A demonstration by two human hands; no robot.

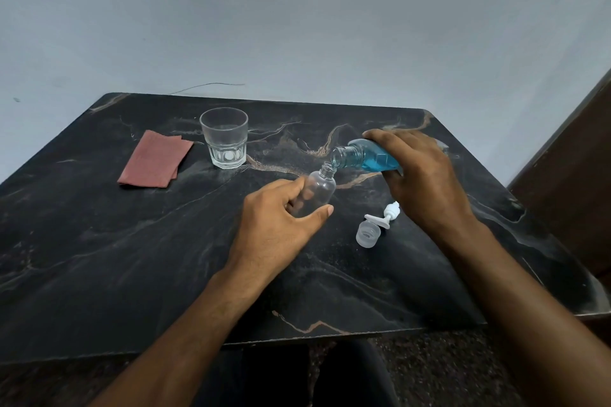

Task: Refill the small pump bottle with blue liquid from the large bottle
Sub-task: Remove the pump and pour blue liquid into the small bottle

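- Two narrow mouths must line up: the large bottle (370, 157), tipped nearly flat in the right hand (420, 172), has its neck just over the small bottle (315, 193); a slight drift could spill blue liquid (378, 163) onto the table (132, 258).
- Left hand (281, 224) curls round the small bottle, leaning it toward the neck; a loose hold may let it slip.
- Tipping too fast could overflow it.
- Pump (385, 216) and cap (367, 234) lie near the right wrist, easy to knock.
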